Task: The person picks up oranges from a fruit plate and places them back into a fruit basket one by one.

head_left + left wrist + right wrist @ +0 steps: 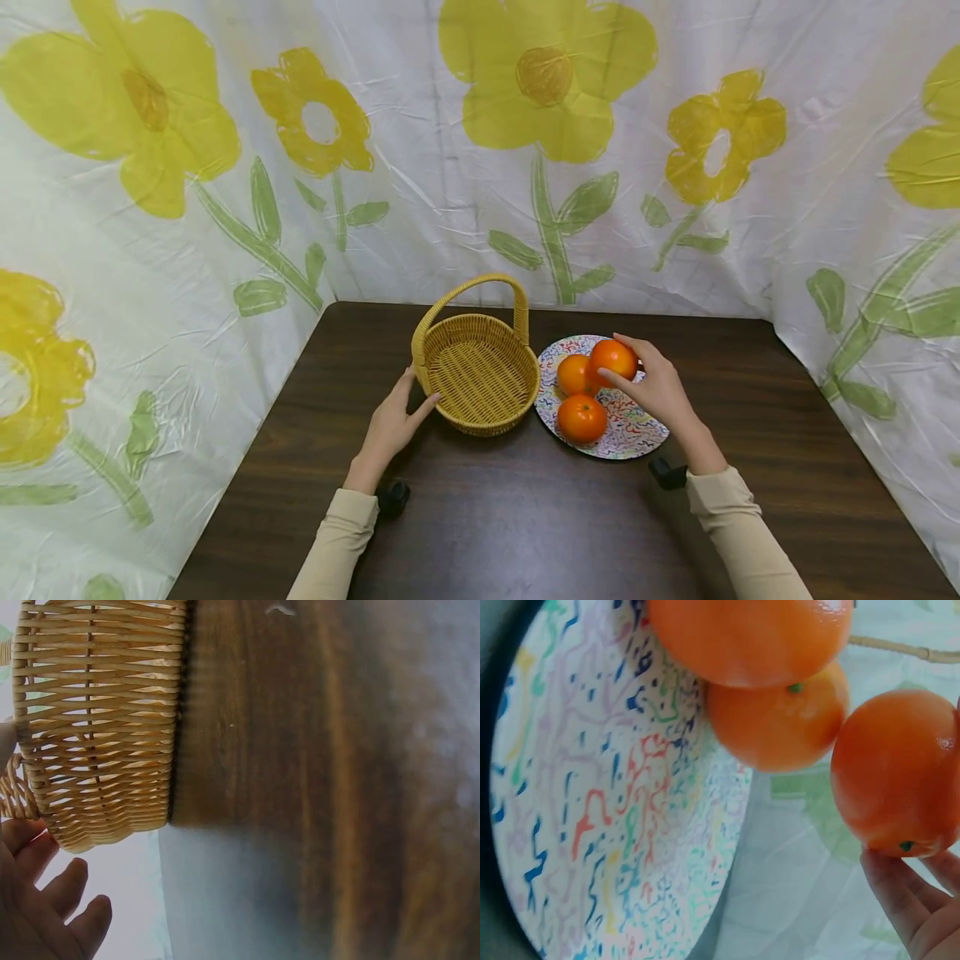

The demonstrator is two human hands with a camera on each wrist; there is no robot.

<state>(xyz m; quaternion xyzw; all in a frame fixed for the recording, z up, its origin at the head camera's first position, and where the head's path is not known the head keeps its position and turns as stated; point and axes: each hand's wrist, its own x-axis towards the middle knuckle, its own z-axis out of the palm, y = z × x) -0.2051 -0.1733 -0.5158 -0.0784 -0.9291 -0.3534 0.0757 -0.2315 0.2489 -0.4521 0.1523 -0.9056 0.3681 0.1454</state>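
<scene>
On the plate's far side my right hand [660, 387] holds an orange [613, 358] between thumb and fingers. In the right wrist view that orange [896, 774] is raised off the patterned plate [592, 825]. Two other oranges lie on the plate, a near one [582, 419] and one farther back [576, 375]. To the left stands a yellow wicker basket [480, 429] with nothing in it and its arched handle up. My left hand [390, 425] grips the basket's left side by the handle's base, thumb at the rim. Its other fingers spread outside the wickerwork [105, 712].
The dark wooden table [510, 517] carries the basket and, right beside it, the plate [622, 442]. A white flowered curtain [420, 208] hangs along the back and sides. Dark wrist cameras sit at both cuffs, the left one [393, 497] low over the table.
</scene>
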